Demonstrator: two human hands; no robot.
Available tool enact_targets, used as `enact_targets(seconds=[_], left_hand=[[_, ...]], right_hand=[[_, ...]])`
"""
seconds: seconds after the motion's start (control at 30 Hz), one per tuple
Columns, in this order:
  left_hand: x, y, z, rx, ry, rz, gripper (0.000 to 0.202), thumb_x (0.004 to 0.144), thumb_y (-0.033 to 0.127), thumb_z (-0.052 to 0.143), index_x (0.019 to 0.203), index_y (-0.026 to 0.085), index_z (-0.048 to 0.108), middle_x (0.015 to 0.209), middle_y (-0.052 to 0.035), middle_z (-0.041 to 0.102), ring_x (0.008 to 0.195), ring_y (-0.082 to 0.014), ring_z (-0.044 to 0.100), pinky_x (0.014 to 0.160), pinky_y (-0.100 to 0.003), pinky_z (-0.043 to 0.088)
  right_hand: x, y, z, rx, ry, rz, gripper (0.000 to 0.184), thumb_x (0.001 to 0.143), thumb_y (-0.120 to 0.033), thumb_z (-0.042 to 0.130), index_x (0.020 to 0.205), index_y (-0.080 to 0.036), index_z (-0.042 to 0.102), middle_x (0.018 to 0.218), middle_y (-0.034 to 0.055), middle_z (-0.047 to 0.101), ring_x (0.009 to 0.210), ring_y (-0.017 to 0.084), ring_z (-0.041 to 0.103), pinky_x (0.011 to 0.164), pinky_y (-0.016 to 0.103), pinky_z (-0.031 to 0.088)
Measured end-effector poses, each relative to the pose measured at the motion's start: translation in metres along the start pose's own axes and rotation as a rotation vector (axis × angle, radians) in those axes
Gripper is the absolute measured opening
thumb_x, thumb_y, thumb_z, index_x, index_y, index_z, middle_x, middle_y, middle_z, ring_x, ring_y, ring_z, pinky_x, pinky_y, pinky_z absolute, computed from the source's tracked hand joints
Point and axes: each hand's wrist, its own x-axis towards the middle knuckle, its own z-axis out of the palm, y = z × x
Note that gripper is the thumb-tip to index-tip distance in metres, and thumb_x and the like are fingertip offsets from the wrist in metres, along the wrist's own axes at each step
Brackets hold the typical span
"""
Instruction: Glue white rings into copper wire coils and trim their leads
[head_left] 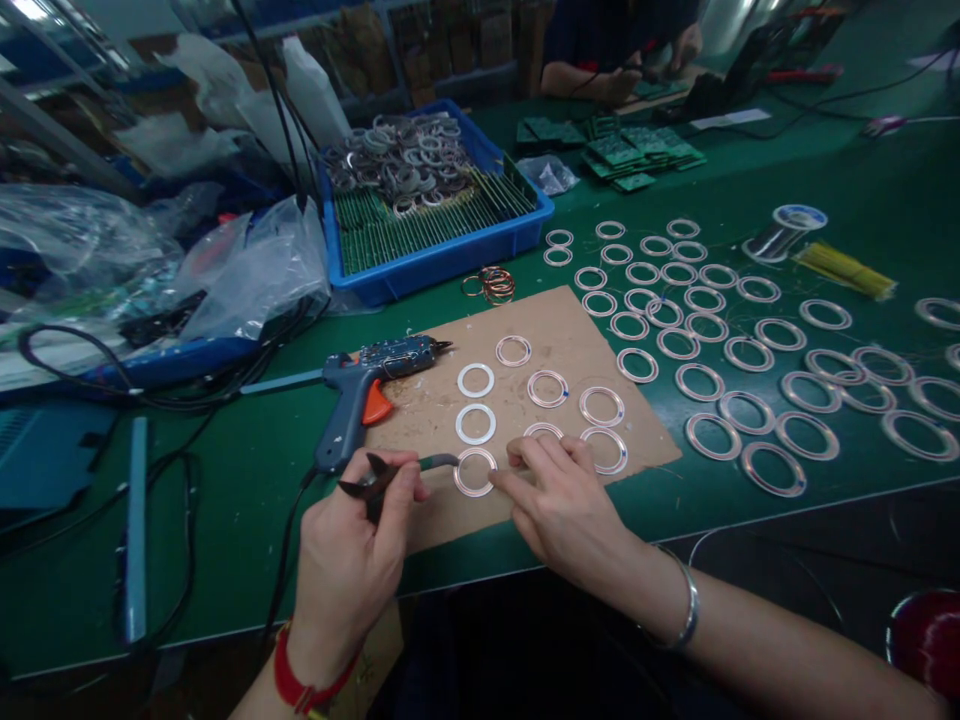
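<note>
From where I stand, the thumb and forefinger of the left hand (356, 540) are clamped on a dark tool (373, 481) whose kind I can't make out; its slim grey end points at three o'clock. The fingers of the right hand (562, 510) are bent, one tip touching the edge of a coil-lined ring (474, 493); whether they pinch anything there, I can't see. That ring lies flat between the two hands on the near part of a cardboard sheet (450, 525), with coppery lines around its face.

Straight up at twelve o'clock are two plain white rings (475, 440), which show no copper and so look to be waiting their turn. Between one and three o'clock, more copper-lined rings (548, 404) sit on the cardboard, one partly hidden behind the right hand. A glue gun (345, 415) lies at ten.

Farther out, from one to three, dozens of lined rings (748, 368) cover the green table (600, 670); I'd judge those furthest along. Past the cardboard, at twelve, some loose copper coils (499, 287) look unused. At eleven, a blue tray (450, 262) bears a big heap of pale rings (416, 165), so plenty seems left.
</note>
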Motion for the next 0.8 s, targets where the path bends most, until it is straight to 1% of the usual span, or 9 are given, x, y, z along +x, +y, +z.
enact_targets(seconds=[0.1,0.2,0.3,0.37,0.47,0.53,0.6,0.67,0.8], left_hand=[[0.006,0.001,0.000,-0.004,-0.025,0.021,0.014,0.091,0.024,0.052,0.087,0.015,0.061,0.070,0.0032,0.063,0.057,-0.0045,0.056,0.059,-0.014,0.044],[0.012,-0.002,0.002,-0.037,-0.053,0.016,0.013,0.090,0.025,0.052,0.088,0.015,0.060,0.067,0.0043,0.062,0.061,-0.0057,0.058,0.065,-0.016,0.045],[0.011,-0.010,-0.002,-0.107,-0.081,-0.093,0.019,0.090,0.032,0.052,0.087,0.016,0.060,0.068,0.0022,0.063,0.064,-0.0088,0.059,0.067,-0.020,0.047],[0.006,-0.016,-0.009,-0.187,-0.018,-0.219,0.025,0.090,0.038,0.050,0.086,0.015,0.060,0.070,-0.0005,0.063,0.060,-0.0101,0.058,0.058,-0.021,0.045],[-0.005,-0.020,-0.023,-0.289,0.269,-0.378,0.030,0.089,0.043,0.052,0.098,0.015,0.059,0.071,-0.0014,0.062,0.051,-0.0089,0.049,0.044,-0.020,0.038],[-0.013,-0.019,-0.031,-0.305,0.363,-0.419,0.032,0.087,0.045,0.055,0.098,0.016,0.059,0.070,-0.0010,0.061,0.049,-0.0084,0.047,0.042,-0.019,0.038],[-0.020,-0.018,-0.034,-0.271,0.359,-0.422,0.034,0.085,0.048,0.055,0.095,0.016,0.059,0.068,-0.0012,0.061,0.048,-0.0087,0.047,0.041,-0.019,0.039],[-0.026,-0.019,-0.033,-0.233,0.329,-0.410,0.037,0.084,0.051,0.055,0.094,0.016,0.060,0.067,-0.0016,0.061,0.046,-0.0093,0.047,0.040,-0.020,0.040],[-0.035,-0.030,-0.027,-0.245,0.340,-0.374,0.035,0.084,0.049,0.055,0.094,0.016,0.061,0.066,-0.0024,0.062,0.046,-0.0109,0.049,0.039,-0.021,0.038]], right_hand=[[0.002,0.001,-0.001,-0.009,-0.018,-0.006,0.019,0.083,-0.019,0.055,0.099,-0.022,0.063,0.099,0.0041,0.053,0.092,0.020,0.042,0.080,0.037,0.023],[0.004,0.001,-0.001,-0.020,-0.031,-0.012,0.017,0.083,-0.020,0.055,0.097,-0.022,0.064,0.098,0.0044,0.053,0.093,0.020,0.041,0.081,0.037,0.023],[0.004,0.002,-0.001,-0.010,-0.021,-0.032,0.015,0.082,-0.020,0.054,0.094,-0.021,0.063,0.099,0.0048,0.053,0.095,0.019,0.042,0.083,0.037,0.024],[0.001,0.002,-0.001,0.002,-0.010,-0.047,0.015,0.081,-0.019,0.054,0.093,-0.021,0.063,0.102,0.0046,0.052,0.096,0.019,0.041,0.086,0.037,0.024],[-0.003,0.001,0.000,0.027,-0.012,-0.063,0.015,0.079,-0.018,0.054,0.091,-0.020,0.061,0.107,0.0035,0.052,0.098,0.019,0.041,0.088,0.037,0.024],[-0.001,0.001,-0.002,0.068,-0.010,-0.067,0.010,0.079,-0.019,0.054,0.087,-0.020,0.061,0.105,0.0021,0.053,0.097,0.018,0.042,0.088,0.037,0.024],[0.006,0.001,-0.007,0.123,-0.004,-0.059,0.005,0.082,-0.021,0.055,0.081,-0.019,0.060,0.101,0.0006,0.054,0.094,0.016,0.043,0.086,0.035,0.024],[0.018,0.002,-0.015,0.186,-0.038,-0.061,0.007,0.083,-0.026,0.059,0.079,-0.020,0.061,0.099,-0.0010,0.055,0.094,0.015,0.044,0.086,0.035,0.024],[0.042,0.006,-0.034,0.244,-0.263,-0.130,0.006,0.077,-0.026,0.068,0.079,-0.022,0.063,0.094,-0.0028,0.056,0.094,0.015,0.046,0.084,0.034,0.025]])
